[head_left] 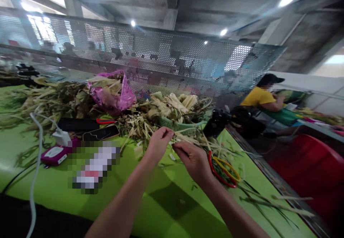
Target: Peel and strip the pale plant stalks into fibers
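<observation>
My left hand [158,143] and my right hand [192,159] meet above the green table [161,209], both pinched on a thin pale leaf strip [185,133] stretched between them. Red-and-yellow handled scissors [224,170] lie on the table just right of my right hand. Behind the hands sits a heap of dried pale leaves [172,107], some in a green basket [180,125].
A pink plastic bag [113,93] of leaves and more dried leaves [45,100] lie at the left. Two phones [100,133], a charger with white cable [60,136] and a pink device [53,154] rest nearby. A person in yellow [262,98] sits at right behind a perforated screen.
</observation>
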A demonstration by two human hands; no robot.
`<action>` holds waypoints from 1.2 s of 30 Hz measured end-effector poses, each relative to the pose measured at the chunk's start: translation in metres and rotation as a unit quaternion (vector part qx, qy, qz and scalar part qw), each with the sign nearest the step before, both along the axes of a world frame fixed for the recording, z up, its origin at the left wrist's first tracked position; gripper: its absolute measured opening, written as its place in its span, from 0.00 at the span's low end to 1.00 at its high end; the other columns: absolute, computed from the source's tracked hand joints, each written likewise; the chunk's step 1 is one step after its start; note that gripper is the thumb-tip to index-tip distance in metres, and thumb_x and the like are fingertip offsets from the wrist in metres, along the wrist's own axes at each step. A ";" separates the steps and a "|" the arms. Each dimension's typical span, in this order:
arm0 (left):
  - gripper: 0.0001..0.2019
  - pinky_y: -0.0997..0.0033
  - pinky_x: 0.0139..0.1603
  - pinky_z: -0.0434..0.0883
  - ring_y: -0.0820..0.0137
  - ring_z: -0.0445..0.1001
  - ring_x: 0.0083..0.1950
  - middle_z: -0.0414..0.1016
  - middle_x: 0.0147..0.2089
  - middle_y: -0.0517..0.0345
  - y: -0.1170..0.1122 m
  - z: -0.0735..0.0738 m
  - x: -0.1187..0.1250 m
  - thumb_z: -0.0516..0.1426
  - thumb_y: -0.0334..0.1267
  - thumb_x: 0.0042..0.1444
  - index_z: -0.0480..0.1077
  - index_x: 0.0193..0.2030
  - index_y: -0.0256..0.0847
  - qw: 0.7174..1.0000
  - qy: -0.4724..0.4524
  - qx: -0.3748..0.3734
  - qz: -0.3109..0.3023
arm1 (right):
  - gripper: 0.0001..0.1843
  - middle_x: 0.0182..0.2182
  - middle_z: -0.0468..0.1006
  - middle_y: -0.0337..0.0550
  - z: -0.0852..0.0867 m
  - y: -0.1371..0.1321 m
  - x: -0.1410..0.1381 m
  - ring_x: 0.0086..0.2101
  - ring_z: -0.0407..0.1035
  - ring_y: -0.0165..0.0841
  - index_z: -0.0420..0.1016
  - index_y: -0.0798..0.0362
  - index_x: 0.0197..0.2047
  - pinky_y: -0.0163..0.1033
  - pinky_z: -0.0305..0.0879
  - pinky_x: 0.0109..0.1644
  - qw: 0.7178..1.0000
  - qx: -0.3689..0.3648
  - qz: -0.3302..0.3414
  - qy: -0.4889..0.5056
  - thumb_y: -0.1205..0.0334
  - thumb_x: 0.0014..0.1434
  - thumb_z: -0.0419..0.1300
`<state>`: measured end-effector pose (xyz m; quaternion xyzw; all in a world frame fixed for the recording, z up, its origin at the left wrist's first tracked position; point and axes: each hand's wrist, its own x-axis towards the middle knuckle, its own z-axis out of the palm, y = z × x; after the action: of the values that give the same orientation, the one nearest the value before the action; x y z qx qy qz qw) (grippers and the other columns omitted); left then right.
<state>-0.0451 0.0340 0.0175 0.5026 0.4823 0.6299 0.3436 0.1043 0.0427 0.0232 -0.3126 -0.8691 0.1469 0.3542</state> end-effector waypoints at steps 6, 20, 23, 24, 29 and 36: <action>0.07 0.76 0.32 0.58 0.75 0.61 0.30 0.64 0.26 0.63 0.005 -0.008 0.002 0.53 0.39 0.55 0.66 0.31 0.38 0.998 0.019 0.020 0.048 | 0.11 0.26 0.76 0.41 -0.003 -0.003 -0.003 0.27 0.69 0.32 0.75 0.49 0.35 0.35 0.62 0.34 1.000 0.007 -0.014 -0.023 0.60 0.63 0.51; 0.07 0.75 0.32 0.59 0.74 0.63 0.30 0.67 0.29 0.60 -0.004 -0.004 0.010 0.52 0.39 0.58 0.68 0.35 0.39 0.991 0.077 0.062 0.091 | 0.13 0.25 0.72 0.38 0.003 -0.002 -0.003 0.19 0.60 0.26 0.72 0.54 0.39 0.34 0.57 0.24 0.920 -0.307 -0.049 0.238 0.55 0.53 0.60; 0.07 0.75 0.34 0.61 0.73 0.65 0.31 0.69 0.31 0.59 -0.006 -0.004 0.014 0.51 0.38 0.59 0.68 0.36 0.39 0.987 0.101 0.068 0.105 | 0.18 0.24 0.70 0.36 -0.002 -0.008 -0.012 0.19 0.59 0.25 0.71 0.55 0.44 0.32 0.55 0.23 0.880 -0.363 -0.041 0.304 0.58 0.50 0.63; 0.07 0.75 0.35 0.62 0.73 0.66 0.32 0.69 0.32 0.58 -0.007 -0.004 0.015 0.51 0.37 0.59 0.68 0.37 0.39 0.986 0.109 0.071 0.108 | 0.20 0.26 0.71 0.36 -0.003 -0.009 -0.013 0.20 0.59 0.24 0.71 0.55 0.46 0.32 0.55 0.24 0.867 -0.377 -0.034 0.323 0.59 0.49 0.63; 0.06 0.74 0.38 0.64 0.72 0.68 0.35 0.71 0.34 0.57 -0.007 -0.008 0.021 0.50 0.34 0.60 0.68 0.37 0.40 0.972 0.182 0.104 0.108 | 0.19 0.37 0.76 0.41 -0.007 -0.007 -0.014 0.20 0.63 0.23 0.74 0.52 0.45 0.32 0.57 0.24 0.788 -0.461 0.014 0.407 0.59 0.48 0.66; 0.07 0.70 0.44 0.65 0.69 0.69 0.41 0.72 0.38 0.55 -0.006 -0.014 0.024 0.50 0.33 0.60 0.70 0.38 0.41 0.931 0.316 0.133 0.125 | 0.11 0.28 0.76 0.38 -0.019 0.005 -0.009 0.23 0.65 0.24 0.78 0.54 0.35 0.31 0.61 0.27 0.697 -0.541 0.077 0.464 0.63 0.46 0.68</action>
<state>-0.0207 0.0283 0.0030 0.6522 0.5369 0.5347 0.0218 0.0953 0.0472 0.0040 -0.2740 -0.3859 0.7452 0.4698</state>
